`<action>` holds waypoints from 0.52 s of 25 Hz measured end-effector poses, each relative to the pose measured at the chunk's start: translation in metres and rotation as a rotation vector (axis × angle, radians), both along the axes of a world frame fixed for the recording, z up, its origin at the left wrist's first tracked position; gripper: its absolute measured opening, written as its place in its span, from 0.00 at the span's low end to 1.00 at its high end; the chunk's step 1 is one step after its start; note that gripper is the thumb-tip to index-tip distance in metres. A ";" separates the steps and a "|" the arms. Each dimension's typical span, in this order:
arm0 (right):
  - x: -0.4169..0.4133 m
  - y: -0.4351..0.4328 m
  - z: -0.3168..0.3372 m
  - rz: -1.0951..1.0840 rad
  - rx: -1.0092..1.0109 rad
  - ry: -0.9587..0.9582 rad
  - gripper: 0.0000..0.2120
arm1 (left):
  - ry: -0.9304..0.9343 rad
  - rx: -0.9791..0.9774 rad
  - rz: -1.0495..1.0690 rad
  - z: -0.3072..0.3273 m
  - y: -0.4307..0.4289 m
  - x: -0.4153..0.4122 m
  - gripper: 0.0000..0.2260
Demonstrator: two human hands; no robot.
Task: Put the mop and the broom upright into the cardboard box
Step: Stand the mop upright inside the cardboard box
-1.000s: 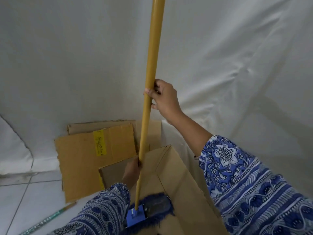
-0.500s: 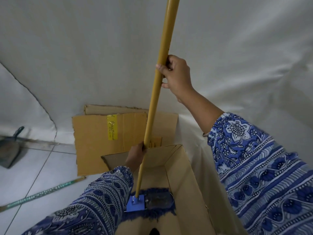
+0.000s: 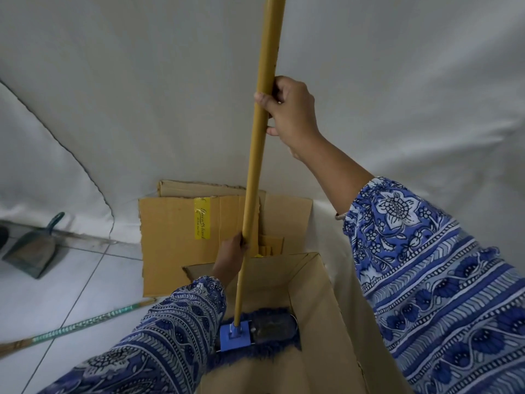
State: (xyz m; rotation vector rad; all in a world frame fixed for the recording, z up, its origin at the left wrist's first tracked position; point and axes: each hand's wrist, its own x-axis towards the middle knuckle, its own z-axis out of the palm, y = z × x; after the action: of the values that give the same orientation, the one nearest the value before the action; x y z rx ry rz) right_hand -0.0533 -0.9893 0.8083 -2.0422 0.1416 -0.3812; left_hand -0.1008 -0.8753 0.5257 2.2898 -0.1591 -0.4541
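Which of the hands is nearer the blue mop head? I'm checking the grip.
Left. The left hand grips the mop handle low, just above the mop head; the right hand grips much higher up.

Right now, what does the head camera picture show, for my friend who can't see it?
Both hands hold a yellow mop handle upright, right hand high, left hand low, with the blue mop head inside an open cardboard box. A broom and a dustpan lie on the white floor.
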 end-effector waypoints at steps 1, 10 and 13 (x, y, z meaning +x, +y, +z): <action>0.001 0.001 0.001 0.000 0.000 0.000 0.11 | -0.002 -0.003 0.002 0.001 0.000 0.003 0.10; 0.006 0.011 -0.025 -0.006 0.016 0.061 0.12 | 0.083 0.015 0.025 -0.020 0.001 0.013 0.11; 0.016 0.006 -0.025 0.001 0.047 0.119 0.12 | 0.117 0.015 0.044 -0.019 -0.004 0.021 0.11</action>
State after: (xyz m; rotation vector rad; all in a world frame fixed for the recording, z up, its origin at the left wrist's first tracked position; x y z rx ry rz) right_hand -0.0372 -0.9837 0.7832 -2.0180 0.2198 -0.2537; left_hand -0.0797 -0.8789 0.5066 2.2697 -0.0463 -0.5666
